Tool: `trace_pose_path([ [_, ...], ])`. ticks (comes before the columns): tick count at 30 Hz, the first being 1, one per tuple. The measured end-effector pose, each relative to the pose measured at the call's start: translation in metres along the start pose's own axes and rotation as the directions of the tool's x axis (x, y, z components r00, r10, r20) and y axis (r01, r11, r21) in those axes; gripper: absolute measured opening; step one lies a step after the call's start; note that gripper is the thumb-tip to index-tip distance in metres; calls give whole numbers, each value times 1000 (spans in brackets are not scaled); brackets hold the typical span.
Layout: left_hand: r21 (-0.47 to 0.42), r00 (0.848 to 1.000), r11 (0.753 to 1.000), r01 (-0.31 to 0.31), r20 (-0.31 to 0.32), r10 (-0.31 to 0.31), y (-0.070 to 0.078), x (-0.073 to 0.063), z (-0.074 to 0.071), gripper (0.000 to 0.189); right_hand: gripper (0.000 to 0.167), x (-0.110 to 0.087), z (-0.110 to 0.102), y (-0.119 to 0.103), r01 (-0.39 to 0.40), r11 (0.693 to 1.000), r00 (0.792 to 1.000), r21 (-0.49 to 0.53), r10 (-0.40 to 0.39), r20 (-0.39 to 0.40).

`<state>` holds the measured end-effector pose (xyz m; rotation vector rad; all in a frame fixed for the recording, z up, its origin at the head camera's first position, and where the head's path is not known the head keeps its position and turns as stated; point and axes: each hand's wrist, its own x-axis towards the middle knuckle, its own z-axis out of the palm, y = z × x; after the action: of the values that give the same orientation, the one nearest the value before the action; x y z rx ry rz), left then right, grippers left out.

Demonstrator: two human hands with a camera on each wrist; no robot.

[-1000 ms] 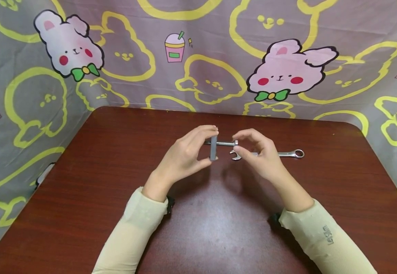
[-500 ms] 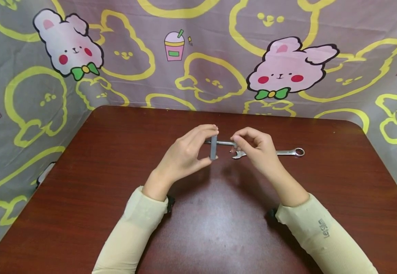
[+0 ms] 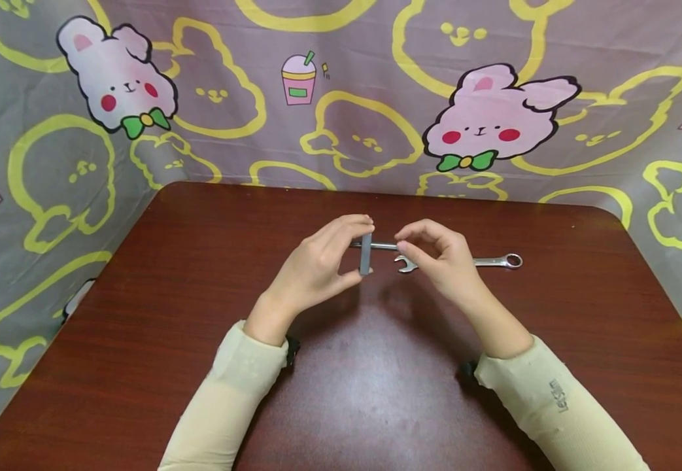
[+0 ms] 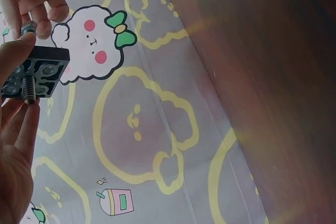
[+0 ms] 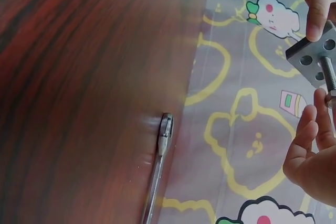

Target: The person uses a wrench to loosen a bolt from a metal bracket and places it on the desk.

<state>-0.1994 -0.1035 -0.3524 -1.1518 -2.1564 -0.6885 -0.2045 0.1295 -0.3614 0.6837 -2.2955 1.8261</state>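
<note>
My left hand (image 3: 317, 261) grips a small grey square plate (image 3: 366, 254) upright, fingers on its top edge and thumb on its bottom edge. A threaded metal bolt (image 3: 384, 246) runs level through the plate's middle. Its end sticks out on the far face, as the left wrist view shows with the bolt tip (image 4: 29, 98). At the other end, my right hand (image 3: 449, 258) pinches the bolt's head between thumb and forefinger, largely covering it. Round holes show around the bolt on the plate (image 5: 304, 56) in the right wrist view.
A silver combination wrench (image 3: 496, 262) lies on the dark red-brown table (image 3: 140, 314), partly hidden behind my right hand. A patterned grey cloth (image 3: 364, 78) hangs behind the table and along its sides.
My right thumb and fingers have shifted at the bolt's head, rolling up over it half a second ago and back down now. The left hand and plate stay nearly still.
</note>
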Motion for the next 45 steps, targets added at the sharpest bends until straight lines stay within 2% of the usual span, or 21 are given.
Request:
trace_pose_path([
  [5,-8,1000,1000,5,-3,-5,-1,0,1,58,22,-2,0,0,27,1000,1000,12,-27,6],
  [12,-17,1000,1000,12,0,-12,-3,1,1,57,26,-3,1,1,131,991,991,3,-131,16],
  [18,-23,1000,1000,6,-11,-7,-4,2,2,57,27,-3,0,2,151,989,989,-8,-151,1],
  [27,-35,1000,999,-6,-27,5,-5,1,2,58,24,-5,-7,6,50,999,998,-20,-51,-34],
  [34,-41,999,999,-10,-34,9,-7,1,2,59,17,-4,-8,11,-36,999,999,-30,35,-24],
  [45,-38,1000,999,-8,-29,7,-7,1,1,59,9,-3,-1,13,-69,990,998,120,67,20],
])
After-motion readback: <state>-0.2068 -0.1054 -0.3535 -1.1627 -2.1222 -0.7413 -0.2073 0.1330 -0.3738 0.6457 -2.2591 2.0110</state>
